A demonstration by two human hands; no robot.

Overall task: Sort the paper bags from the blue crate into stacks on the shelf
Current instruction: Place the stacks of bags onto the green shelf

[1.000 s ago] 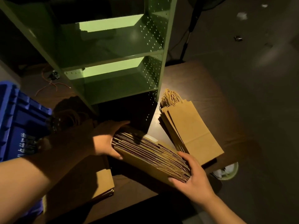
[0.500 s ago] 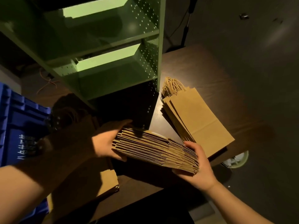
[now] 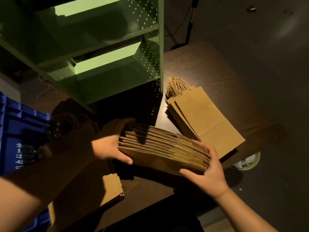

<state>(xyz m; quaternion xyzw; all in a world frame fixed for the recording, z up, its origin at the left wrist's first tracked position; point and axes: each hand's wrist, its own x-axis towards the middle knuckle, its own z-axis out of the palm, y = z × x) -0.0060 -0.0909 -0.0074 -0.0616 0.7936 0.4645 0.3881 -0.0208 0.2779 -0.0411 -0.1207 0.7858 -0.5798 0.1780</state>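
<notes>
A thick bundle of flat brown paper bags (image 3: 163, 148) hangs above the dark table, just in front of the green shelf unit (image 3: 113, 67). My left hand (image 3: 108, 146) grips its left end, thumb underneath. My right hand (image 3: 205, 171) grips its right end, fingers wrapped over the edges. A second stack of brown bags with twine handles (image 3: 200, 118) lies on the table to the right of the shelf. The blue crate (image 3: 18, 136) stands at the far left. More bags (image 3: 100, 186) lie below my left forearm, mostly in shadow.
The shelf's green boards are bare; its lowest opening is dark. The brown table (image 3: 209, 67) ends close to my body and at the right. A pale round bin (image 3: 247, 162) sits on the floor beyond the table's right edge. A stand pole (image 3: 189, 25) rises behind the table.
The bundle has turned flatter and lifted slightly between both hands. The view has dropped, so the shelf and the table stack sit higher in frame.
</notes>
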